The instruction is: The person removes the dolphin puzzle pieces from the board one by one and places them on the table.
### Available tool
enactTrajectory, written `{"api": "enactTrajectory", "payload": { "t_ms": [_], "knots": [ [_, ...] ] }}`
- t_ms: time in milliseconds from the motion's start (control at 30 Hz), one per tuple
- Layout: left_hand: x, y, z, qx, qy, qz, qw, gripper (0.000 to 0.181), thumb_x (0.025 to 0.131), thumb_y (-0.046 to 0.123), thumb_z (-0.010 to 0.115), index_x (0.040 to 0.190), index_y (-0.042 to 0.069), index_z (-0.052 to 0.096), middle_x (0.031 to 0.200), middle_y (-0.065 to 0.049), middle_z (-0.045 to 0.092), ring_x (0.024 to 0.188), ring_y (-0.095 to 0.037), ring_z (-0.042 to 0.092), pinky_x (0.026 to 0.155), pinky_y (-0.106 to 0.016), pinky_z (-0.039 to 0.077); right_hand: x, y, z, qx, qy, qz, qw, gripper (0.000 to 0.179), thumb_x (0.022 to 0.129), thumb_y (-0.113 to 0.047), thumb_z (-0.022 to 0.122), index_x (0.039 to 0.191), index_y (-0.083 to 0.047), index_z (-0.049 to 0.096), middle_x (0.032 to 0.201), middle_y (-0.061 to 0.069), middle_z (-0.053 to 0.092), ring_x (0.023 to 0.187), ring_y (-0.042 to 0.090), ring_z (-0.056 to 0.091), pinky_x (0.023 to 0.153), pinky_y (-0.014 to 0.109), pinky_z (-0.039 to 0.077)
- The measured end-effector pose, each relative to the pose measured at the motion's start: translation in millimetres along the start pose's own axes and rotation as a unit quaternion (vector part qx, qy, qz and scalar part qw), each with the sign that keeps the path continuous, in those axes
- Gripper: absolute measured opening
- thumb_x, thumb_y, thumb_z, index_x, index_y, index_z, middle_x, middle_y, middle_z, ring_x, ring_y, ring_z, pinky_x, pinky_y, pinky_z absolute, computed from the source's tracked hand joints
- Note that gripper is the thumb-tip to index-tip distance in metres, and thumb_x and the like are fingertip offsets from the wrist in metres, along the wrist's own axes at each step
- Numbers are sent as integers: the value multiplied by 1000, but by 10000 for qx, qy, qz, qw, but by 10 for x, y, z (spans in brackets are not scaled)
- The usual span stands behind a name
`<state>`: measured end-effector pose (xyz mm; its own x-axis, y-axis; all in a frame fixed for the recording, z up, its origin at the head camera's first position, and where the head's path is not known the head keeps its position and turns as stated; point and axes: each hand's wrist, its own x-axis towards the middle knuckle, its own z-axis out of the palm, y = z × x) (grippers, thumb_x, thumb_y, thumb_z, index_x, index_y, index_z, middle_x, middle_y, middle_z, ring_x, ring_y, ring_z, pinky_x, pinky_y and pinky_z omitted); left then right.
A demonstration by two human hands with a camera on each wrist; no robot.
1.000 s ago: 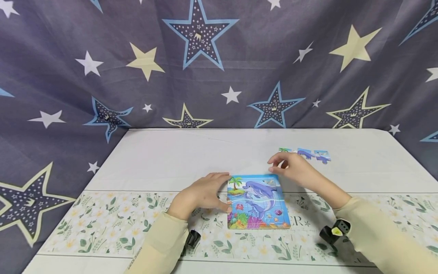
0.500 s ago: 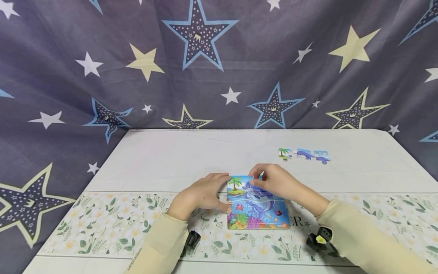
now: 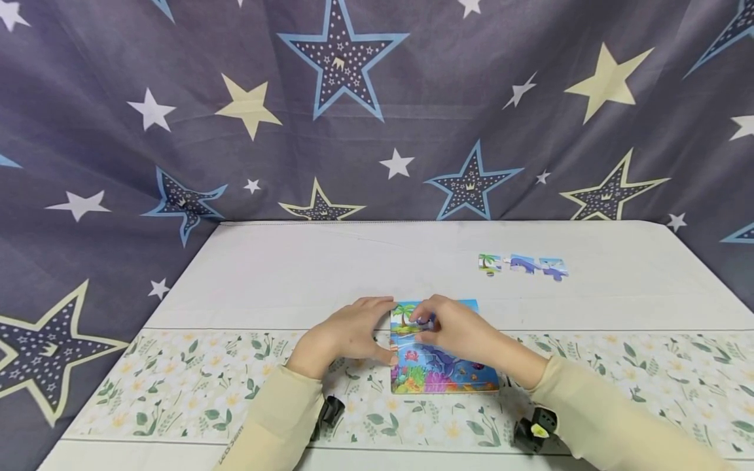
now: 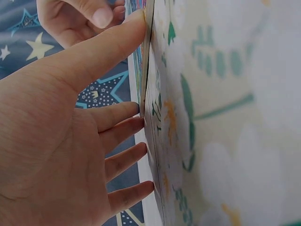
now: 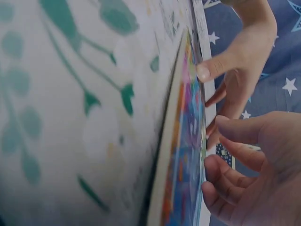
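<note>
the dolphin puzzle [image 3: 425, 371], flat on the bench [image 3: 330, 275], could skid askew if the left hand [image 3: 350, 330], fingers extended at the puzzle's left edge, yields to a push from the right hand [image 3: 456, 328], curled above, its grasp indeterminable.

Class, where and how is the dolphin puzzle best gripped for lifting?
Probably by its left and right edges, one hand from each side: the dolphin puzzle lies flat, its rim standing proud of the table, and the left hand touches its left edge.
</note>
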<state>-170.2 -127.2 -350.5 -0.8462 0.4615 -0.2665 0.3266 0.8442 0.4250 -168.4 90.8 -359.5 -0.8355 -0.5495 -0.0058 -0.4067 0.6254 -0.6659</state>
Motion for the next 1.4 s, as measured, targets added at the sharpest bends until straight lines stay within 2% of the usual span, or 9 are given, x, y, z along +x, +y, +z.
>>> {"api": "enactTrajectory", "payload": {
  "t_ms": [400, 733, 1000, 1400],
  "knots": [
    [8, -5, -1, 44, 4, 34, 10000, 95, 76, 43, 84, 153, 11, 38, 159, -4, 33, 147, -25, 26, 118, -48, 25, 29, -88, 101, -426, -66, 407, 9982, 28, 82, -15, 82, 108, -12, 71, 97, 1, 59, 78, 12, 53, 67, 33, 49],
    [4, -5, -1, 18, -18, 24, 10000, 94, 77, 43, 84, 153, 11, 38, 159, -3, 33, 147, -25, 26, 118, -48, 25, 50, -127, 111, -692, -235, 497, 9961, 30, 81, -18, 83, 109, -12, 72, 95, -2, 58, 78, 12, 52, 72, 34, 50],
    [1, 1, -4, 33, -40, -7, 10000, 95, 77, 44, 84, 153, 12, 37, 159, -3, 32, 147, -25, 25, 118, -49, 25, 56, -129, 102, -755, -276, 396, 9960, 32, 81, -18, 83, 111, -11, 72, 95, 0, 58, 80, 13, 53, 73, 35, 51],
    [12, -13, 14, 63, 4, 19, 10000, 96, 77, 44, 84, 154, 12, 37, 159, -4, 32, 146, -26, 26, 118, -49, 25, 48, -104, 92, -487, -216, 166, 9984, 31, 81, -15, 83, 108, -11, 69, 95, 2, 57, 83, 16, 55, 72, 35, 51]
  ]
}}
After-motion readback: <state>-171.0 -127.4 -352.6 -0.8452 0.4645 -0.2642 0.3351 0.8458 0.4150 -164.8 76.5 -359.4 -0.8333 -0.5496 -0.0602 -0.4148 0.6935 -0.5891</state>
